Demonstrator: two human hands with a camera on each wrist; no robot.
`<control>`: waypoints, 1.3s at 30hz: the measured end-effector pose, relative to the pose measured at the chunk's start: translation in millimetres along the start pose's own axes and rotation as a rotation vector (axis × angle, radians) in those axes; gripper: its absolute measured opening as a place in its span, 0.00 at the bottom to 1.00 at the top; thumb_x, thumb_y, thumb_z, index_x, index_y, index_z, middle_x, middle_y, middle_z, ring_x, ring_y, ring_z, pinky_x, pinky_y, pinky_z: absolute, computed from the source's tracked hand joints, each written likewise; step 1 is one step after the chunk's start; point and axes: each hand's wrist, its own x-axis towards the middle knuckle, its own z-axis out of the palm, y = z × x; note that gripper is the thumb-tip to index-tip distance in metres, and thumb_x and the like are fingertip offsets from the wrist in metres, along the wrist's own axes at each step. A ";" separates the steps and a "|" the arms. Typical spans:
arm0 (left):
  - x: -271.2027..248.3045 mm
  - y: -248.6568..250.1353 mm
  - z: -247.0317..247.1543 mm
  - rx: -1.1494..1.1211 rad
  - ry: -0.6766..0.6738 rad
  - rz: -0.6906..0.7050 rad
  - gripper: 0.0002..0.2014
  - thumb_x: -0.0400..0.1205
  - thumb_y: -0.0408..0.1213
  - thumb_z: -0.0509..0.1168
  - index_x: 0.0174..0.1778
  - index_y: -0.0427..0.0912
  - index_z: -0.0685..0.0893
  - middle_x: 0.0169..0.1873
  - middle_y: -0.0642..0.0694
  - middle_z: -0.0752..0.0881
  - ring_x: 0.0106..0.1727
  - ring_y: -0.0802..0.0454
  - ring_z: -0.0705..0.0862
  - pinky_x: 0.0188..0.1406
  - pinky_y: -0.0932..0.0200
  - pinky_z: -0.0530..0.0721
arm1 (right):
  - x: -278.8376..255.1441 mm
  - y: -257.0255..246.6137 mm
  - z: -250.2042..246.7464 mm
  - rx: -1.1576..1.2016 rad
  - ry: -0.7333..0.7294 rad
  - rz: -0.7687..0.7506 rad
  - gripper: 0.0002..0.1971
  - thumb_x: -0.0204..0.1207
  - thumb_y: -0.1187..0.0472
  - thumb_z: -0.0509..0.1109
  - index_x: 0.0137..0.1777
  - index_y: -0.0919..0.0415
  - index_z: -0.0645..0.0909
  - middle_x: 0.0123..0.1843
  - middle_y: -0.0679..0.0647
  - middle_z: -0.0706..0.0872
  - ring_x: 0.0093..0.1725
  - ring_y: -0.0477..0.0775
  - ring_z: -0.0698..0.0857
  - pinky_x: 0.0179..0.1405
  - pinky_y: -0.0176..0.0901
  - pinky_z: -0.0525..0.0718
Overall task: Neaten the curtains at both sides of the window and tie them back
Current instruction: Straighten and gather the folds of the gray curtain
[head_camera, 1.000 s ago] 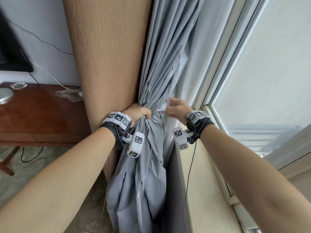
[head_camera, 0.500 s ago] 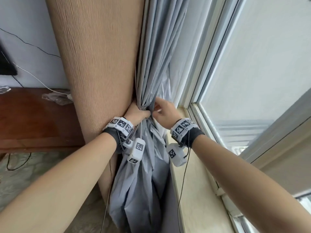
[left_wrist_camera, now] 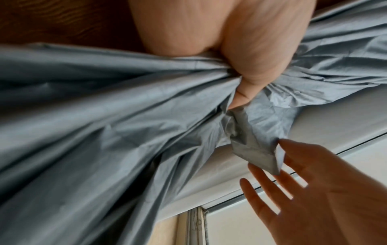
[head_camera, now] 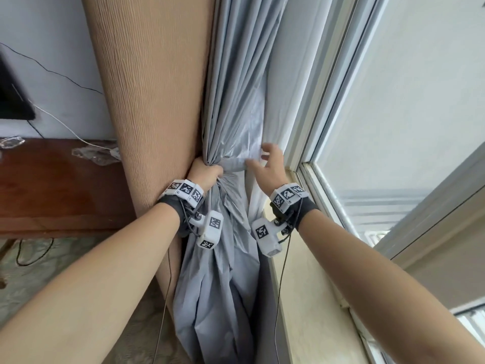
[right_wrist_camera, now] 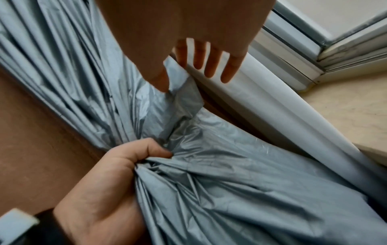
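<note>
The tan curtain (head_camera: 149, 101) is hung as a broad ribbed panel from the top of the view downward, its long axis vertical with a slight lean, and it is set against the wall to the left of the window frame (head_camera: 325, 106). Just beside it, on the window side, the grey curtain (head_camera: 236, 74) is drawn into long vertical pleats that are pinched to a narrow waist near sill height; below that waist the cloth is spread out again and is let fall toward the floor.

The left arm is stretched forward and upward, and the left hand (head_camera: 203, 174) is clenched tightly round the gathered waist of the grey curtain, with the thumb pressed into the folds. The right arm is extended alongside the window sill (head_camera: 309, 298). The right hand (head_camera: 271, 166) is held open with the fingers (right_wrist_camera: 199, 56) spread and nearly straight, and nothing is gripped by it; a loose flap of grey cloth (left_wrist_camera: 257, 152) is touched at its edge by those fingers, just right of the clenched fist.
</note>
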 end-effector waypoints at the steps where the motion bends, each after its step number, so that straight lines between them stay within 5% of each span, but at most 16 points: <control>1: 1.1 -1.5 -1.4 0.010 0.003 -0.001 0.13 0.71 0.19 0.66 0.50 0.31 0.86 0.43 0.41 0.84 0.46 0.49 0.81 0.47 0.62 0.76 | 3.6 2.3 1.2 -0.004 -0.063 0.029 0.15 0.81 0.59 0.71 0.65 0.63 0.76 0.58 0.55 0.81 0.53 0.49 0.80 0.53 0.39 0.80; 4: 1.8 -4.0 -1.6 0.016 -0.007 0.007 0.14 0.71 0.21 0.66 0.51 0.31 0.87 0.43 0.42 0.86 0.46 0.48 0.83 0.49 0.61 0.78 | 7.6 4.3 6.2 -0.060 -0.095 -0.021 0.11 0.81 0.61 0.69 0.42 0.65 0.72 0.35 0.56 0.74 0.34 0.52 0.72 0.36 0.46 0.73; 7: -4.5 -0.6 2.4 -0.016 -0.014 0.035 0.11 0.73 0.21 0.67 0.48 0.36 0.86 0.40 0.45 0.86 0.42 0.52 0.83 0.44 0.65 0.81 | 1.3 1.9 13.9 -0.176 -0.054 -0.205 0.09 0.80 0.64 0.67 0.42 0.67 0.71 0.32 0.55 0.75 0.31 0.54 0.72 0.30 0.45 0.73; 10: -12.2 2.6 4.9 -0.022 -0.215 0.083 0.15 0.73 0.21 0.71 0.53 0.40 0.84 0.42 0.48 0.87 0.46 0.55 0.85 0.47 0.69 0.83 | -3.9 -1.2 19.5 -0.335 -0.083 -0.329 0.08 0.79 0.66 0.66 0.39 0.63 0.71 0.30 0.55 0.79 0.30 0.58 0.76 0.29 0.48 0.72; 13: -11.6 1.6 9.8 0.035 -0.287 0.130 0.23 0.73 0.23 0.76 0.61 0.42 0.79 0.50 0.50 0.85 0.51 0.60 0.83 0.54 0.67 0.82 | -2.3 -12.0 16.0 -0.349 -0.183 -0.252 0.14 0.82 0.65 0.61 0.33 0.64 0.72 0.31 0.60 0.80 0.35 0.63 0.78 0.36 0.51 0.75; 15: -10.5 2.4 13.7 0.042 -0.190 0.130 0.20 0.72 0.22 0.76 0.55 0.42 0.79 0.44 0.50 0.83 0.44 0.62 0.81 0.45 0.69 0.81 | -4.5 -19.9 10.3 -0.302 -0.297 -0.159 0.21 0.85 0.61 0.58 0.28 0.58 0.66 0.29 0.56 0.73 0.37 0.60 0.74 0.40 0.49 0.70; 17: -9.3 2.0 18.0 -0.041 -0.147 0.138 0.15 0.71 0.19 0.75 0.45 0.40 0.82 0.38 0.49 0.85 0.39 0.66 0.83 0.41 0.69 0.82 | -4.4 -20.4 4.3 -0.257 -0.356 -0.079 0.23 0.86 0.55 0.58 0.26 0.56 0.71 0.31 0.55 0.76 0.38 0.57 0.75 0.43 0.49 0.72; 20: -3.5 -3.1 22.8 -0.063 -0.077 0.098 0.10 0.70 0.27 0.76 0.42 0.42 0.86 0.40 0.44 0.89 0.42 0.56 0.87 0.45 0.56 0.86 | -1.4 -7.6 -0.5 -0.113 -0.377 -0.010 0.22 0.85 0.48 0.57 0.47 0.59 0.91 0.52 0.55 0.92 0.56 0.52 0.87 0.60 0.40 0.80; 22: -2.2 -4.3 27.0 -0.044 -0.037 0.071 0.08 0.71 0.31 0.77 0.42 0.43 0.87 0.39 0.44 0.90 0.41 0.54 0.88 0.43 0.55 0.87 | -3.6 -2.4 2.7 -0.014 -0.307 0.005 0.21 0.89 0.53 0.57 0.55 0.63 0.90 0.57 0.57 0.92 0.59 0.50 0.88 0.62 0.37 0.81; 24: -0.2 -3.2 33.3 -0.043 -0.020 0.090 0.07 0.73 0.30 0.77 0.40 0.45 0.86 0.38 0.48 0.89 0.38 0.60 0.86 0.38 0.62 0.86 | -5.7 1.5 7.3 0.032 -0.204 -0.007 0.18 0.89 0.56 0.59 0.51 0.63 0.90 0.49 0.57 0.92 0.50 0.47 0.88 0.59 0.44 0.85; 28: 9.7 -3.0 35.4 -0.032 0.057 0.032 0.07 0.74 0.23 0.69 0.45 0.36 0.88 0.35 0.47 0.88 0.36 0.56 0.87 0.29 0.70 0.82 | 8.6 19.1 9.6 0.016 0.057 0.153 0.12 0.84 0.62 0.63 0.43 0.49 0.86 0.43 0.51 0.93 0.45 0.51 0.92 0.48 0.49 0.92; 30: 19.2 -5.3 31.5 -0.018 0.078 0.006 0.09 0.73 0.22 0.67 0.47 0.30 0.90 0.38 0.43 0.90 0.41 0.49 0.88 0.27 0.77 0.80 | 25.7 34.7 2.4 0.025 0.105 0.296 0.09 0.83 0.64 0.63 0.56 0.55 0.85 0.51 0.56 0.91 0.44 0.52 0.91 0.50 0.53 0.93; 32: 27.8 -4.8 28.1 -0.003 0.075 -0.011 0.10 0.73 0.23 0.69 0.47 0.30 0.90 0.40 0.44 0.90 0.41 0.51 0.87 0.27 0.78 0.78 | 43.4 47.4 -6.3 0.095 0.167 0.426 0.22 0.80 0.66 0.67 0.75 0.64 0.74 0.65 0.60 0.85 0.46 0.52 0.89 0.54 0.56 0.92; 35: 39.0 -4.2 24.6 0.006 0.072 -0.029 0.11 0.73 0.26 0.72 0.51 0.32 0.90 0.43 0.44 0.90 0.42 0.52 0.86 0.38 0.69 0.80 | 63.9 50.2 -13.4 0.263 0.194 0.467 0.36 0.78 0.67 0.73 0.83 0.63 0.60 0.75 0.61 0.75 0.60 0.61 0.87 0.63 0.59 0.88; 37: 44.1 -3.4 24.3 0.001 0.077 -0.032 0.12 0.73 0.27 0.73 0.53 0.32 0.89 0.44 0.44 0.90 0.45 0.50 0.87 0.44 0.65 0.80 | 72.4 46.8 -14.1 0.220 0.224 0.445 0.21 0.81 0.65 0.72 0.72 0.66 0.74 0.66 0.61 0.84 0.57 0.60 0.89 0.63 0.59 0.88; 39: 48.3 -2.8 25.2 0.002 0.078 -0.034 0.12 0.74 0.27 0.73 0.53 0.33 0.89 0.43 0.45 0.88 0.45 0.50 0.86 0.45 0.64 0.79 | 75.5 50.1 -14.0 0.088 0.300 0.440 0.03 0.81 0.61 0.70 0.47 0.59 0.84 0.48 0.58 0.92 0.49 0.57 0.92 0.57 0.58 0.90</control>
